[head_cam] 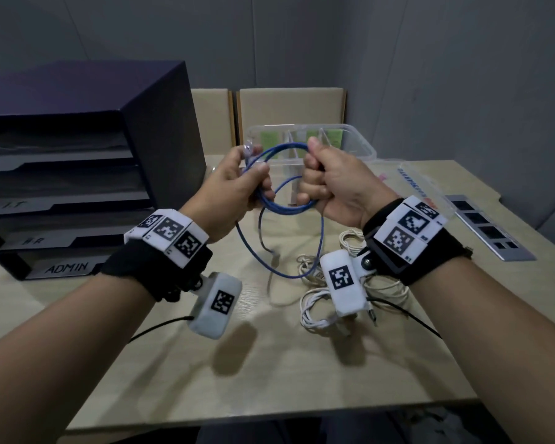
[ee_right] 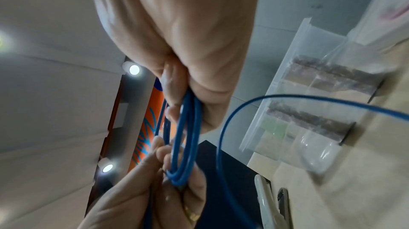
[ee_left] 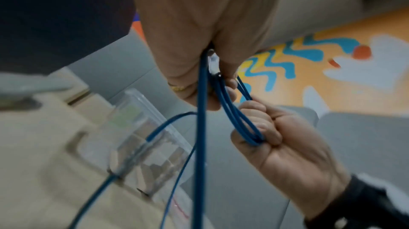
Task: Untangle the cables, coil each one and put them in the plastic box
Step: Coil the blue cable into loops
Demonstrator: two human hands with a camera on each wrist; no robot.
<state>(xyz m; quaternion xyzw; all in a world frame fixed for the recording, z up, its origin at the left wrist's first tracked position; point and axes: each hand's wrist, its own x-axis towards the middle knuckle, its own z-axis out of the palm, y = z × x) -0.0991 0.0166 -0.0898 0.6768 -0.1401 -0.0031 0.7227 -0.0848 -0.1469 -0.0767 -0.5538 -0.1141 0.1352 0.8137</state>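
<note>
A blue cable (head_cam: 287, 208) is held in the air between both hands, in front of the clear plastic box (head_cam: 358, 141). My left hand (head_cam: 237, 184) pinches several coiled loops and the clear plug end (head_cam: 248, 151). My right hand (head_cam: 330, 184) is a fist round the other side of the same loops. One slack blue loop hangs to the table. The left wrist view has the left hand (ee_left: 188, 40) and right hand (ee_left: 287, 145) gripping the blue strands (ee_left: 201, 128). In the right wrist view the blue loops (ee_right: 186, 145) run between the right hand (ee_right: 177, 31) and left hand (ee_right: 143, 197).
A tangle of white cables (head_cam: 314, 310) and a thin black cable (head_cam: 398, 307) lie on the table below my right wrist. A dark file organiser (head_cam: 77, 155) stands at the left. The box lid (head_cam: 414, 184) and a grey tray (head_cam: 491, 232) lie at the right.
</note>
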